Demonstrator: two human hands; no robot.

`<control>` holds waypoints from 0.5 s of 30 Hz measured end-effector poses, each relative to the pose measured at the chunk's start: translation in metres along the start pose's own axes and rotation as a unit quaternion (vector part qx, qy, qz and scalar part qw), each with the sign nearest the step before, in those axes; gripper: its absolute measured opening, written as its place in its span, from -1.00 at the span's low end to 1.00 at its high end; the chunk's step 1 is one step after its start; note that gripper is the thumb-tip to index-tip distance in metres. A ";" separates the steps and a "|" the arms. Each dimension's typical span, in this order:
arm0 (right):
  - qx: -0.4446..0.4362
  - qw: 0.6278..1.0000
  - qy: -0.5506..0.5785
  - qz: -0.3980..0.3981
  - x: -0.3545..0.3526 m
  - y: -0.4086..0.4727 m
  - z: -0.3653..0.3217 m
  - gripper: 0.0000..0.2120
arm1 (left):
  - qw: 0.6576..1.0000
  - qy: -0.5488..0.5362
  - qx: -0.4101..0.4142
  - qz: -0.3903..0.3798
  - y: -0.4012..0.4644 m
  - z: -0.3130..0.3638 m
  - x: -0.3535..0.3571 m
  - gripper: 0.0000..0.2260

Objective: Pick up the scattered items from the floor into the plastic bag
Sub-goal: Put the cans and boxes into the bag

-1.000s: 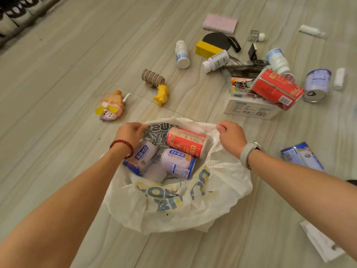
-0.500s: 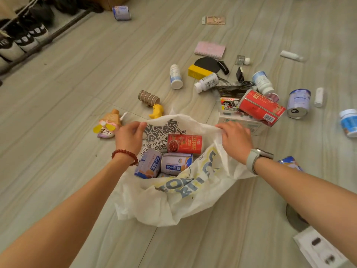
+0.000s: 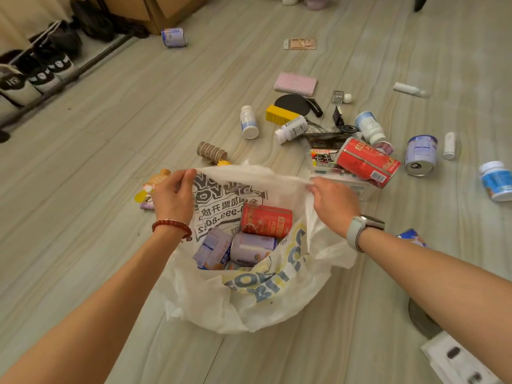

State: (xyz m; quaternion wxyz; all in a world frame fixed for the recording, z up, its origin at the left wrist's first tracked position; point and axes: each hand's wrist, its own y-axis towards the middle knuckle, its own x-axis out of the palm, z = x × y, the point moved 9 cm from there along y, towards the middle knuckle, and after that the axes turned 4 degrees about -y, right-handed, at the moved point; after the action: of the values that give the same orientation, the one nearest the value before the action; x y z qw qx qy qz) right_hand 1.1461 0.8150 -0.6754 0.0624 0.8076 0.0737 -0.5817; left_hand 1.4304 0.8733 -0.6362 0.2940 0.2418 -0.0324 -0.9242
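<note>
A white printed plastic bag (image 3: 249, 303) lies open on the floor in front of me. Inside it lie a red can (image 3: 266, 220) and two pale blue-labelled cans (image 3: 252, 248). My left hand (image 3: 173, 196) pinches the far rim of the bag at its left side. My right hand (image 3: 333, 203) pinches the same rim at its right, so the rim is stretched between them. Scattered beyond the bag are a red can (image 3: 367, 162) on a white box (image 3: 360, 188), white bottles (image 3: 248, 121), a yellow box (image 3: 279, 115) and a brown roll (image 3: 211, 152).
A small toy figure (image 3: 149, 189) lies left of my left hand. Farther out lie a pink notebook (image 3: 296, 83), blue cans (image 3: 420, 155), a blue tub (image 3: 497, 180) and a can (image 3: 174, 37) near cardboard boxes. A shoe rack (image 3: 41, 76) lines the left wall. White packaging (image 3: 460, 361) sits bottom right.
Both hands have lifted the far rim of the bag upward and pulled it taut, showing more of the printed inner side. The view has tilted up, revealing more floor.
</note>
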 end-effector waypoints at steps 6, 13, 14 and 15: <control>0.012 0.991 0.117 0.062 -0.028 0.019 -0.010 -0.77 | 1.000 0.024 0.016 0.011 0.013 0.012 -0.005 -0.75; -0.025 0.979 -0.125 -0.159 0.046 -0.016 0.000 -0.41 | 0.917 0.341 -0.042 -0.201 -0.013 -0.033 0.040 -0.65; -0.025 0.973 -0.129 -0.191 0.056 -0.022 0.004 -0.39 | 0.901 0.362 -0.049 -0.232 -0.019 -0.039 0.047 -0.67; -0.022 0.969 -0.123 -0.214 0.063 -0.026 0.009 -0.39 | 0.894 0.373 -0.049 -0.242 -0.023 -0.041 0.051 -0.67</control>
State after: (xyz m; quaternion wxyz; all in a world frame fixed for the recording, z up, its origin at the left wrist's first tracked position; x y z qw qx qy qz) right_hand 1.1526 0.8416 -0.7379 -0.0372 0.6937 0.2496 -0.6746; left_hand 1.4012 0.8671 -0.6992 0.0627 0.5545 0.1848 -0.8090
